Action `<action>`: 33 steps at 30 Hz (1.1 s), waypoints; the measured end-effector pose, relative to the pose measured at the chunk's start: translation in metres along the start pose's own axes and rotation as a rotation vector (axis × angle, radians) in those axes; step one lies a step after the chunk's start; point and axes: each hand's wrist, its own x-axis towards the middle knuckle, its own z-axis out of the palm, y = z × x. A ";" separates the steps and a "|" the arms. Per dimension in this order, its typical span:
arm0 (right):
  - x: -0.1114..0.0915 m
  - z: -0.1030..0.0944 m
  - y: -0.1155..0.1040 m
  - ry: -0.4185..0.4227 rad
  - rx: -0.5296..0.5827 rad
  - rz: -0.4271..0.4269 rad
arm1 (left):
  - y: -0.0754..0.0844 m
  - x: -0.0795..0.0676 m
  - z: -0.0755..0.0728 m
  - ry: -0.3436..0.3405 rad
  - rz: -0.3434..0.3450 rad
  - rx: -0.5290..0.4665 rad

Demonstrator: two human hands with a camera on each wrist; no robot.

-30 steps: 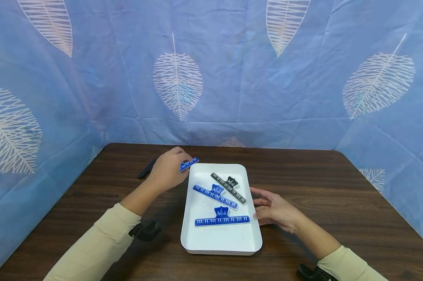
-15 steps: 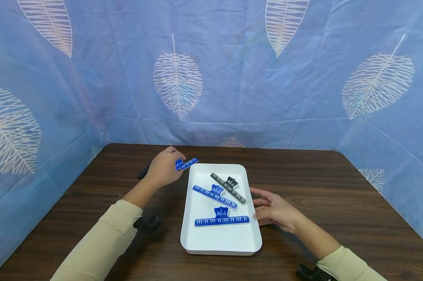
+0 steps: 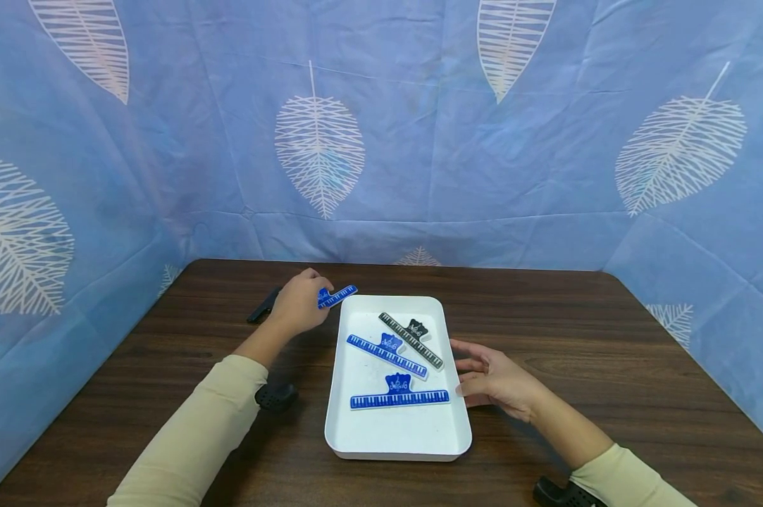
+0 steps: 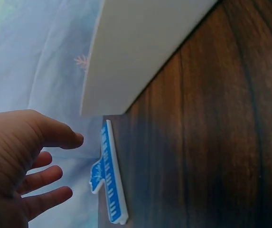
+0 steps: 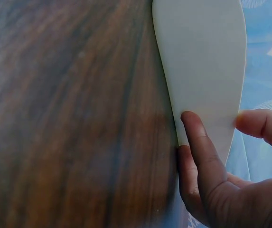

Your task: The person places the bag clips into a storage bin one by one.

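Note:
In the head view, my left hand [image 3: 299, 303] is beside a blue piano-key clip [image 3: 337, 296] at the far left corner of the white tray [image 3: 398, 441]. The left wrist view shows that blue clip [image 4: 110, 173] on the table, apart from my spread fingers [image 4: 43, 179]. Inside the tray lie a black piano-key clip [image 3: 413, 341], a lighter blue clip [image 3: 387, 354] and a darker blue clip [image 3: 399, 399]. My right hand [image 3: 498, 380] rests against the tray's right side. Its fingers [image 5: 195, 135] touch the outer wall, with the thumb at the rim.
A black bar-shaped thing [image 3: 263, 306] lies on the table left of my left hand, partly hidden by it. The dark wooden table [image 3: 546, 310] ends at a blue leaf-patterned curtain [image 3: 419, 141] at the back and sides.
My left hand has drawn back a little to the left from the blue clip, whose handle now shows more. That clip has stayed in place. The right hand and the tray have hardly moved.

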 end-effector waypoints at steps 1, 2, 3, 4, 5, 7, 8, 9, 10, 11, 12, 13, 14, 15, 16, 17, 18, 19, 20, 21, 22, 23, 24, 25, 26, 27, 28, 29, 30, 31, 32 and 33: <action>0.000 0.000 0.000 0.002 -0.003 0.000 | -0.001 0.001 0.002 -0.004 -0.001 0.004; 0.000 0.000 0.000 0.004 -0.004 0.000 | -0.002 0.001 0.004 -0.009 -0.003 0.006; 0.000 0.000 0.000 0.004 -0.003 0.000 | -0.002 0.002 0.005 -0.014 -0.010 0.008; 0.000 0.000 0.000 0.004 -0.001 0.000 | -0.003 0.003 0.007 -0.019 -0.012 0.010; 0.000 0.000 0.000 0.003 0.000 0.000 | -0.004 0.003 0.008 -0.024 -0.020 0.014; 0.000 0.000 0.000 -0.001 0.002 0.000 | -0.005 0.005 0.010 -0.036 -0.041 0.023; 0.000 0.000 0.000 -0.002 0.002 0.000 | -0.006 0.005 0.011 -0.043 -0.051 0.025; 0.000 -0.001 0.000 -0.003 0.003 0.000 | -0.007 0.006 0.012 -0.051 -0.064 0.029; 0.000 -0.001 0.000 -0.004 0.003 0.001 | -0.008 0.007 0.014 -0.061 -0.076 0.033; 0.000 -0.001 0.001 -0.005 0.002 0.001 | -0.009 0.009 0.015 -0.073 -0.091 0.036; 0.000 -0.001 0.001 -0.005 0.002 0.001 | -0.010 0.010 0.017 -0.085 -0.103 0.036; 0.000 -0.001 0.001 -0.005 0.002 0.001 | -0.011 0.011 0.019 -0.097 -0.112 0.037; 0.000 -0.001 0.001 -0.006 0.002 0.001 | -0.013 0.012 0.020 -0.108 -0.119 0.039; 0.000 -0.001 0.001 -0.006 0.002 0.001 | -0.014 0.014 0.022 -0.118 -0.124 0.042; 0.000 -0.001 0.000 -0.007 0.002 0.000 | -0.016 0.014 0.024 -0.128 -0.126 0.045; 0.000 -0.001 0.000 -0.009 0.002 0.000 | -0.017 0.015 0.026 -0.136 -0.130 0.049; 0.000 -0.001 0.000 -0.010 0.001 0.000 | -0.018 0.016 0.027 -0.143 -0.130 0.049; 0.000 -0.001 0.000 -0.010 0.001 0.000 | -0.019 0.017 0.028 -0.149 -0.131 0.052; 0.000 -0.001 0.000 -0.011 0.000 0.000 | -0.019 0.017 0.029 -0.155 -0.134 0.052; 0.000 -0.001 0.000 -0.012 -0.001 0.000 | -0.020 0.018 0.029 -0.159 -0.137 0.052; 0.000 -0.001 0.000 -0.013 0.000 0.000 | -0.020 0.018 0.030 -0.164 -0.144 0.052; 0.000 -0.001 0.000 -0.013 -0.001 0.000 | -0.020 0.019 0.030 -0.169 -0.149 0.049; 0.000 -0.001 0.000 -0.013 0.000 0.000 | -0.020 0.019 0.030 -0.174 -0.153 0.044; 0.000 -0.001 0.000 -0.014 0.000 0.000 | -0.021 0.019 0.030 -0.178 -0.158 0.041; 0.000 -0.001 0.000 -0.017 0.001 -0.001 | -0.021 0.019 0.030 -0.181 -0.158 0.038; 0.000 -0.001 0.000 -0.019 0.002 -0.002 | -0.021 0.018 0.030 -0.183 -0.160 0.032; 0.000 -0.001 0.000 -0.019 0.003 -0.003 | -0.021 0.018 0.030 -0.185 -0.160 0.025; 0.000 -0.001 0.000 -0.021 0.004 -0.003 | -0.021 0.018 0.030 -0.186 -0.155 0.019; 0.000 -0.001 0.000 -0.022 0.005 -0.003 | -0.021 0.018 0.029 -0.186 -0.149 0.016; 0.000 -0.001 0.000 -0.021 0.005 -0.004 | -0.022 0.018 0.029 -0.187 -0.142 0.012; 0.000 -0.001 0.000 -0.021 0.005 -0.004 | -0.022 0.018 0.029 -0.189 -0.134 0.012; 0.000 -0.001 0.000 -0.019 0.003 -0.003 | -0.023 0.018 0.030 -0.193 -0.134 0.010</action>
